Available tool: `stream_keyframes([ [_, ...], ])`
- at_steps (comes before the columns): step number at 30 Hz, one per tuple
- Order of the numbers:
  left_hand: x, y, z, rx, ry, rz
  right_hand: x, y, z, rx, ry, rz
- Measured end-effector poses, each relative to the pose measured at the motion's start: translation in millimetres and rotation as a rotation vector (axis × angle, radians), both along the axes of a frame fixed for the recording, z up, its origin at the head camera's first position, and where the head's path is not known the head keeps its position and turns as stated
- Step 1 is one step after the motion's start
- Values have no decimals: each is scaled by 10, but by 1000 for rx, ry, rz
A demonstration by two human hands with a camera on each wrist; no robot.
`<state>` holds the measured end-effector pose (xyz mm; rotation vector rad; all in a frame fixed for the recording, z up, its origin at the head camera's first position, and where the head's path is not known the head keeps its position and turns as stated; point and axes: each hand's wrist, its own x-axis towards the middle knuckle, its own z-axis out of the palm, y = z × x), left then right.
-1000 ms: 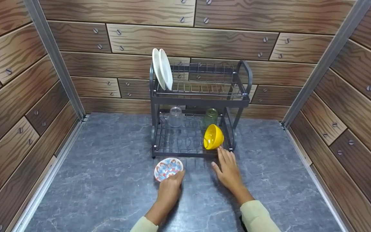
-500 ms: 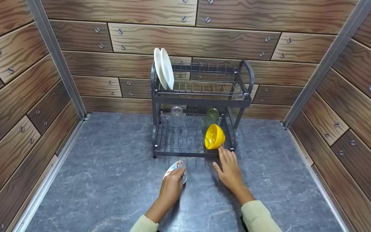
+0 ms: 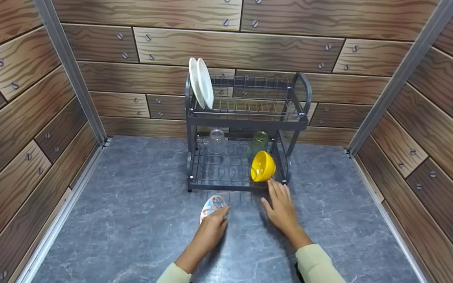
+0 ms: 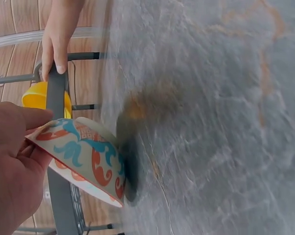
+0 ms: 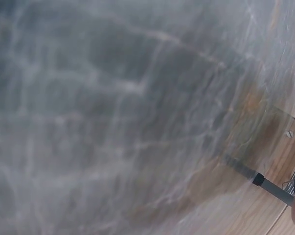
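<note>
My left hand pinches the rim of a patterned bowl, white with blue and orange-red motifs. The bowl is tipped onto its side low over the grey tabletop, in front of the dish rack. In the left wrist view the bowl's outer wall faces the camera; whether it touches the tabletop I cannot tell. My right hand has its fingers extended and rests its fingertips on the rack's front bar, just below a yellow bowl. That bowl leans on its side in the lower tier, at the right.
Two white plates stand upright at the left of the rack's upper tier. Behind the yellow bowl sits a green glass, and a clear glass stands to the left. Wood-patterned walls enclose the tabletop.
The patterned bowl has turned from facing up to a tipped position and shifted slightly right, with my left hand gripping its rim throughout. My right hand has stayed at the rack's front bar.
</note>
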<state>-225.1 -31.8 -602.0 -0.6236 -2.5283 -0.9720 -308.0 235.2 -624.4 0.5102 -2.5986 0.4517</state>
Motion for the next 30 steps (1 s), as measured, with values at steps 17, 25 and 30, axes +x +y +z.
stream_keyframes([
  [17,-10,43,240,239,-113,52,5,-12,3,7,5,5],
  [25,-125,90,523,426,-254,32,12,-21,4,14,14,-5],
  [30,-246,95,692,509,-292,34,15,-8,5,17,12,-5],
])
